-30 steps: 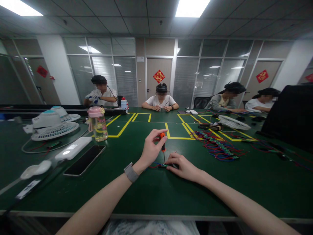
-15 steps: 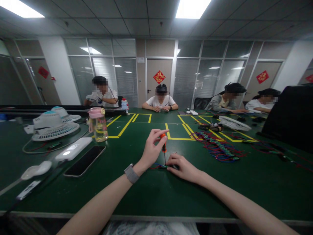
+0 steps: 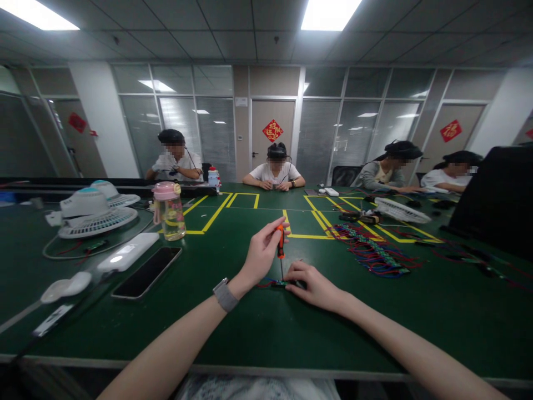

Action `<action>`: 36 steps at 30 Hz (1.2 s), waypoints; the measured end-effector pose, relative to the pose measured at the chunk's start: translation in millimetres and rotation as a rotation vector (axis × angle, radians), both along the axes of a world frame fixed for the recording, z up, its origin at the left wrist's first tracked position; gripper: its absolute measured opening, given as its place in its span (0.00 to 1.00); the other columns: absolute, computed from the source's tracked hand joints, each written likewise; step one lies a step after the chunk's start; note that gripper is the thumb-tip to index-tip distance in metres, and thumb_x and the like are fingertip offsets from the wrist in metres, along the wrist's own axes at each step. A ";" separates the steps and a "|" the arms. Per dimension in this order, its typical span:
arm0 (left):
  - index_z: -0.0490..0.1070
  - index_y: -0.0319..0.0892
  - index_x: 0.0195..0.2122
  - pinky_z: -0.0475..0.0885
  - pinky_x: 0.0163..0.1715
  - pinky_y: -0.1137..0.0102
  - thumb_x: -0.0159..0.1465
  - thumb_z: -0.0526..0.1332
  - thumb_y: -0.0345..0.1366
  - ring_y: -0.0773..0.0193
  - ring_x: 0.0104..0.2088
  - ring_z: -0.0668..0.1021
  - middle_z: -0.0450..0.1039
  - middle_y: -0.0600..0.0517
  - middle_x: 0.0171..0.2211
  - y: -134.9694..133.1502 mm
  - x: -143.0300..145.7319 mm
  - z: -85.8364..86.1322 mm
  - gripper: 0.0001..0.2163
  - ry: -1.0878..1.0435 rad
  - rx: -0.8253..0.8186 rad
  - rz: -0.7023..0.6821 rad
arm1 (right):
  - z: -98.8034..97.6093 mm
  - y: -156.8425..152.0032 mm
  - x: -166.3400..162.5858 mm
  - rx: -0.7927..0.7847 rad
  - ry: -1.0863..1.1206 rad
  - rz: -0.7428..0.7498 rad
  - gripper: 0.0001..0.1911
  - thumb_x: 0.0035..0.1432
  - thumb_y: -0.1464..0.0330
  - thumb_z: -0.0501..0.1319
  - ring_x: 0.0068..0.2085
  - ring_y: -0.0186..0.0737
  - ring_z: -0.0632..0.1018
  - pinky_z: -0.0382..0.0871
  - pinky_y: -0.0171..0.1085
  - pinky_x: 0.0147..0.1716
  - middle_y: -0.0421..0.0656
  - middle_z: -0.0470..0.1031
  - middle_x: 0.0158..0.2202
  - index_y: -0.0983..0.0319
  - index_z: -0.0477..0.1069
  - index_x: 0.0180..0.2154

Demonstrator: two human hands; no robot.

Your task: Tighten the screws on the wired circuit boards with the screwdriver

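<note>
My left hand (image 3: 262,250) pinches the handle of an orange-and-black screwdriver (image 3: 281,244), which stands upright with its thin shaft pointing down. The shaft's tip meets a small green circuit board (image 3: 278,284) with red and blue wires, lying on the green table (image 3: 233,339). Low on the table, my right hand (image 3: 310,283) has its thumb and fingers closed on the right end of that board, beside the screwdriver tip. My right fingers partly hide the board.
Wired circuit boards (image 3: 375,247) lie in a row to the right. At left are a phone (image 3: 147,272), a white power strip (image 3: 129,251), a pink-lidded bottle (image 3: 170,211) and white fans (image 3: 97,214). A dark screen (image 3: 491,200) stands far right. Several people sit opposite.
The fingers of my left hand have shifted on the screwdriver handle, the index finger bending from its straight pose. My right hand and the board keep their places.
</note>
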State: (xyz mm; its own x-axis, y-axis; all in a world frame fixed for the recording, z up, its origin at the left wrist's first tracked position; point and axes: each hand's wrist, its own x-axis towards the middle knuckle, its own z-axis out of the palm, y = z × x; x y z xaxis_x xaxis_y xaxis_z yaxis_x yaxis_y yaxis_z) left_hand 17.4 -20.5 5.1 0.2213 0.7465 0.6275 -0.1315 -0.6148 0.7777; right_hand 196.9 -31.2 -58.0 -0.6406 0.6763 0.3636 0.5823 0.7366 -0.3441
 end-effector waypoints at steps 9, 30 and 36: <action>0.75 0.44 0.48 0.71 0.44 0.70 0.65 0.56 0.36 0.64 0.44 0.74 0.68 0.47 0.46 1.0 -0.8 -1.0 0.13 0.055 0.127 0.156 | -2.6 2.3 0.3 0.006 0.008 0.005 0.11 0.61 0.67 0.58 0.38 0.38 0.73 0.67 0.37 0.41 0.45 0.72 0.37 0.62 0.76 0.42; 0.77 0.43 0.41 0.72 0.41 0.71 0.59 0.64 0.37 0.65 0.39 0.74 0.69 0.49 0.40 1.5 -2.5 -2.9 0.10 0.059 0.178 0.230 | -4.3 2.4 0.1 0.012 0.020 0.016 0.11 0.61 0.67 0.58 0.38 0.39 0.73 0.67 0.38 0.42 0.46 0.72 0.37 0.62 0.76 0.43; 0.71 0.44 0.51 0.73 0.43 0.67 0.67 0.53 0.38 0.63 0.43 0.76 0.70 0.46 0.46 0.2 -1.1 -1.8 0.15 0.011 0.064 0.021 | -4.7 3.2 0.7 0.012 0.024 0.015 0.11 0.61 0.68 0.58 0.39 0.39 0.73 0.68 0.38 0.42 0.46 0.72 0.37 0.62 0.76 0.43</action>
State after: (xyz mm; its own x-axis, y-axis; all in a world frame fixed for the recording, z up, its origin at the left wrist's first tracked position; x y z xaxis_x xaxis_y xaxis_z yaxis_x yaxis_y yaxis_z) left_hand 16.3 -20.3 3.3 0.2127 0.7093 0.6721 -0.1095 -0.6662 0.7377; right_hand 197.6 -28.0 -62.7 -0.6419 0.6620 0.3869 0.5623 0.7494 -0.3495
